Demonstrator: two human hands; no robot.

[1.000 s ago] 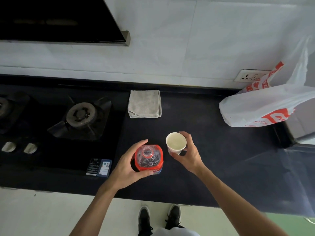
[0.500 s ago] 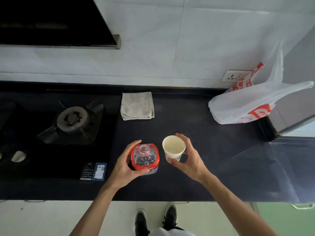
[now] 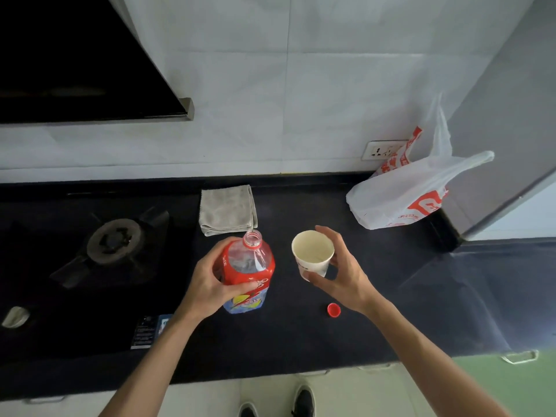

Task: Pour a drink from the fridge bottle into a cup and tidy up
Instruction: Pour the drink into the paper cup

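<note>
– Bottle (image 3: 249, 266) first: where is it sitting, and what is holding it?
– It is showing over the middle of the dark surface (image 3: 301, 341), uncapped, neck leaning toward the far side. The left hand (image 3: 207, 284) is wrapping round its red label, fingers and thumb curled onto it. I cannot tell whether the base is touching down.
– And the cup (image 3: 313, 251)?
– It is sitting just right of the bottle, mouth up, looking dry inside. The right hand (image 3: 343, 278) is pinching it between thumb and curled fingers. The red cap (image 3: 333, 310) is lying nearer, beside that wrist.
– So which step is running?
– I am judging that the pour is only beginning. The neck is needing to tip rightward over the rim, slowly, with the right hand steadying the light cup.
</note>
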